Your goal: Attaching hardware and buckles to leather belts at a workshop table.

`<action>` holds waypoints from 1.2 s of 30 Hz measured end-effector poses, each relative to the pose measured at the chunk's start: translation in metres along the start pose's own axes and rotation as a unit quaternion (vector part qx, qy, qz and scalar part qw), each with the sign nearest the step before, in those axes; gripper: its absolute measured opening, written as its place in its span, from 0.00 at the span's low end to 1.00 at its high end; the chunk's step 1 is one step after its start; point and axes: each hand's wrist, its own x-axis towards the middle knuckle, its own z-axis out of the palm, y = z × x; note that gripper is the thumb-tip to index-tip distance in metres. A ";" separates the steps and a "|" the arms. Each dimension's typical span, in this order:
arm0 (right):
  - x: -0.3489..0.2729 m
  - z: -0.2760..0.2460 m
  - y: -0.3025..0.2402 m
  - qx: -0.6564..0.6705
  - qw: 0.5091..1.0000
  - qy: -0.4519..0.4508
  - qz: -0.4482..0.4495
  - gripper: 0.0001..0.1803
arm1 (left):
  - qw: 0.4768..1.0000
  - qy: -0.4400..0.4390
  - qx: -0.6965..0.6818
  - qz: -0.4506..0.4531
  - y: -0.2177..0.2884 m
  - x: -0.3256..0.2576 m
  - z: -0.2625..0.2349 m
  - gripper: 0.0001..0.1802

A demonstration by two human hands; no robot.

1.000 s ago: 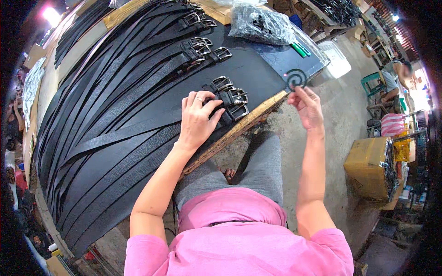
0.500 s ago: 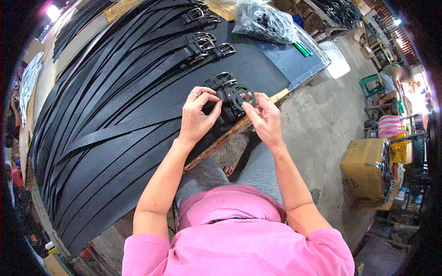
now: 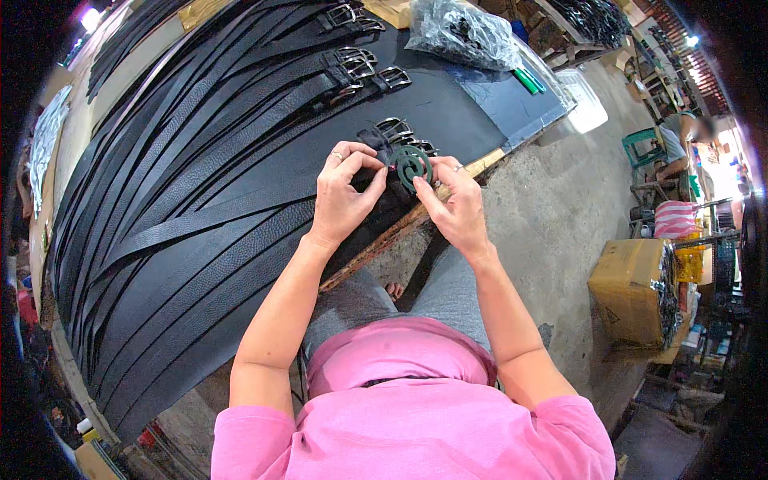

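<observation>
Near the table's front edge, my right hand [image 3: 458, 202] pinches a dark green round openwork piece [image 3: 413, 166] between thumb and fingers. Just left of it, my left hand [image 3: 346, 189] has its thumb and fingertips closed at the buckle end of a black belt, right beside the round piece; exactly what those fingertips grip is partly hidden. Belt buckles [image 3: 394, 128] of silver metal lie just beyond my fingers. Many black leather belts [image 3: 240, 168] fan out across the table to the left, with more buckles [image 3: 354, 62] at their far right ends.
A clear plastic bag [image 3: 464, 36] with dark contents and green pens [image 3: 528, 81] lie at the table's far right. The wooden table edge [image 3: 376, 248] runs close to my lap. On the floor at right stands a cardboard box [image 3: 628, 292]; a person sits farther back.
The round green piece has turned and shifted slightly left, showing a spiral-like face. My right hand moved a little left with it; my left hand stays nearly in place.
</observation>
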 end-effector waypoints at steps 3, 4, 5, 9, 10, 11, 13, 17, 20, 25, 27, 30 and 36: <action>0.000 -0.001 -0.001 -0.004 1.000 -0.002 -0.007 0.10 | 1.000 -0.001 0.005 0.002 0.001 0.000 0.000 0.05; 0.000 -0.001 -0.001 -0.006 1.000 -0.004 -0.013 0.10 | 1.000 -0.001 0.009 -0.001 0.002 0.000 -0.001 0.05; -0.001 0.000 -0.001 -0.005 1.000 -0.003 -0.012 0.10 | 1.000 -0.002 0.009 -0.001 0.002 0.000 -0.001 0.05; -0.001 0.000 0.000 0.001 1.000 0.003 -0.011 0.09 | 1.000 -0.004 0.003 -0.005 0.002 0.000 -0.002 0.05; -0.001 0.000 0.000 0.004 1.000 0.003 -0.011 0.08 | 1.000 -0.001 -0.004 -0.012 0.002 0.000 -0.002 0.04; -0.001 -0.002 -0.001 0.005 1.000 0.004 -0.011 0.08 | 1.000 -0.003 -0.003 -0.011 0.003 0.001 -0.002 0.04; 0.000 -0.007 -0.004 0.035 0.998 0.003 0.061 0.07 | 1.000 0.000 -0.011 -0.002 0.004 0.002 -0.003 0.05; -0.004 -0.006 0.012 0.229 0.957 0.076 0.158 0.07 | 0.997 -0.059 0.028 0.046 0.005 0.003 -0.007 0.06; -0.004 -0.002 0.020 0.274 0.940 0.109 0.171 0.06 | 0.998 -0.042 0.020 0.041 0.008 0.006 -0.003 0.06; -0.004 0.003 0.028 0.274 0.937 0.129 0.177 0.10 | 0.994 -0.088 0.052 -0.048 0.010 0.032 0.001 0.06; -0.004 0.005 0.026 0.287 0.933 0.139 0.169 0.10 | 0.990 -0.103 0.093 -0.017 0.003 0.041 0.005 0.07; -0.007 0.006 0.035 0.293 0.932 0.147 0.155 0.09 | 0.981 -0.106 0.158 0.039 -0.007 0.055 0.011 0.11; -0.014 0.005 0.029 0.345 0.911 0.164 0.158 0.08 | 0.947 -0.221 0.157 -0.175 0.009 0.070 0.010 0.22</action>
